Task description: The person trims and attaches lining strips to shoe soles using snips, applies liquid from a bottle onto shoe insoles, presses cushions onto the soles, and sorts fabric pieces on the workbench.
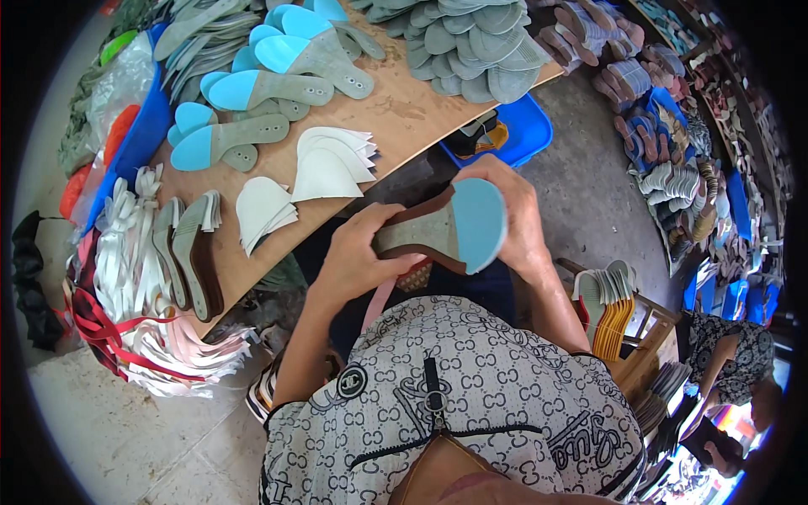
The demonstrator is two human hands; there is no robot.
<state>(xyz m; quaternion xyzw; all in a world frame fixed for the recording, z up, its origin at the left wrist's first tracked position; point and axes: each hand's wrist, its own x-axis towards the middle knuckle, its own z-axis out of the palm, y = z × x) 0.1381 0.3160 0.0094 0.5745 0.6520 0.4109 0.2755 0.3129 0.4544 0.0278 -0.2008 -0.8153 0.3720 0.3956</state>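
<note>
Two hands gripping one shoe sole (pixel 442 229) with light-blue heel patch, just past picture centre. Left hand (pixel 358 257) at 9 o'clock of sole, fingers curled, pinching brown edge. Right hand (pixel 515 220) at 3 o'clock, fingers wrapped behind blue heel. Wooden board (pixel 396 118) at 12 o'clock, loaded with grey insoles (pixel 471 42) and white toe pieces (pixel 332 164).

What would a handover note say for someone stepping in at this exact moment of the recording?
Left hand: grips the narrow end of a shoe insole.
Right hand: cups that insole's blue-tipped end from behind.
The insole is held over the lap, off the wooden board.
Done, by the look of it: blue-tipped insoles laid out on the board.
Left, seemingly: white curved pieces and grey insoles, stacked on the board.
</note>
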